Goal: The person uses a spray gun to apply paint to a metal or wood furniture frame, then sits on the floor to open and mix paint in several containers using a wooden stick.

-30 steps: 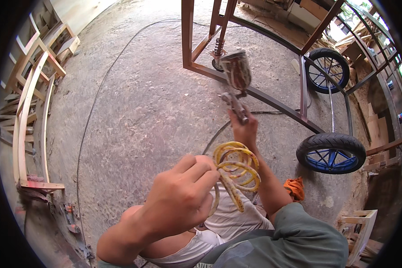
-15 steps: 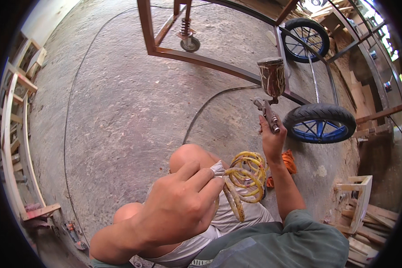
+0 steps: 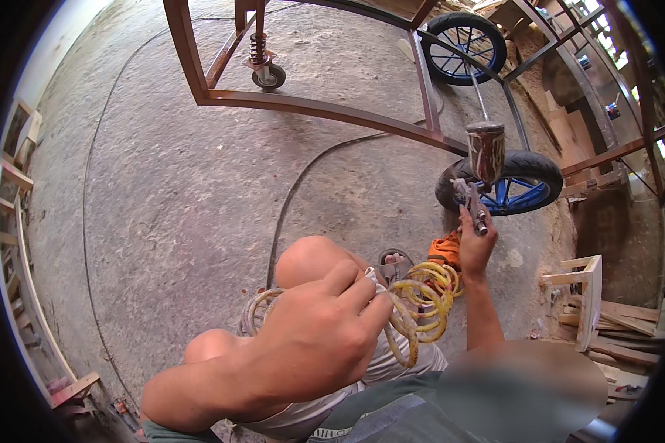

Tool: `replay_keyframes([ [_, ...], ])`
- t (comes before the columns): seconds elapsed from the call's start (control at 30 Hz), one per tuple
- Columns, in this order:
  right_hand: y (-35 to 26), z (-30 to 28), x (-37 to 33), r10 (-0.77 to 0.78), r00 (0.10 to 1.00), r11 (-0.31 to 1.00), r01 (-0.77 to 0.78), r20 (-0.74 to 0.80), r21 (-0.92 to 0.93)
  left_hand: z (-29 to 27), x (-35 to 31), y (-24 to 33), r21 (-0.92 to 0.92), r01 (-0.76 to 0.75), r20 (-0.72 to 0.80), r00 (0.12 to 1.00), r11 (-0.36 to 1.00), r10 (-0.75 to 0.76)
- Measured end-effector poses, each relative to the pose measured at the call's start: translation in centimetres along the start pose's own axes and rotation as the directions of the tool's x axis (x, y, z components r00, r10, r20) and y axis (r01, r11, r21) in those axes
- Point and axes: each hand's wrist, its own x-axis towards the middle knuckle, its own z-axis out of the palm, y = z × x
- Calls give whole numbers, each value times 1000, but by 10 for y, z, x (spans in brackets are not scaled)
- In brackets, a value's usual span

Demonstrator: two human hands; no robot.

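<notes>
My right hand [image 3: 477, 247] is wrapped round the grip of a spray gun [image 3: 474, 209], its paint-streaked cup upright on top; in view it overlaps the blue-spoked wheel [image 3: 504, 195], but can't tell how far apart they are. My left hand [image 3: 325, 317] is curled round a coiled yellow air hose [image 3: 437, 292], nearer my body than that wheel, plus something white at the fingertips, can't tell what. Step in hand, my guess: handling gun and hose together. Next move should call for a level cup and loose, unsnagged coils.

Surface: rough, dusty concrete floor [image 3: 192, 199] under the wheel. Orange cloth [image 3: 444, 249] on it, wheel's near side. Dark hose [image 3: 282, 212] curving across, left of the wheel. Brown metal frame [image 3: 310, 108] runs left from beside the wheel; caster [image 3: 270, 77] farther left, second blue-spoked wheel [image 3: 465, 50] beyond. Room: workshop-like; small wooden stand [image 3: 591, 295] and loose planks [image 3: 622, 319] right of the wheel, wooden framing [image 3: 22, 273] far left.
</notes>
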Motion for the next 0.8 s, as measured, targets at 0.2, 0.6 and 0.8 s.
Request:
replay_keyframes([
  [0.2,4,-13,16,-160,983,982,148,-95,-118,0,-4,0,-10,-12,-14,1000,1000,12],
  [0.6,-66,53,19,-169,970,971,133,173,198,-7,-20,14,17,11,-133,991,1000,-9],
  [0.8,-106,87,13,-173,942,968,109,286,226,-4,-28,17,50,-6,-213,977,999,17],
])
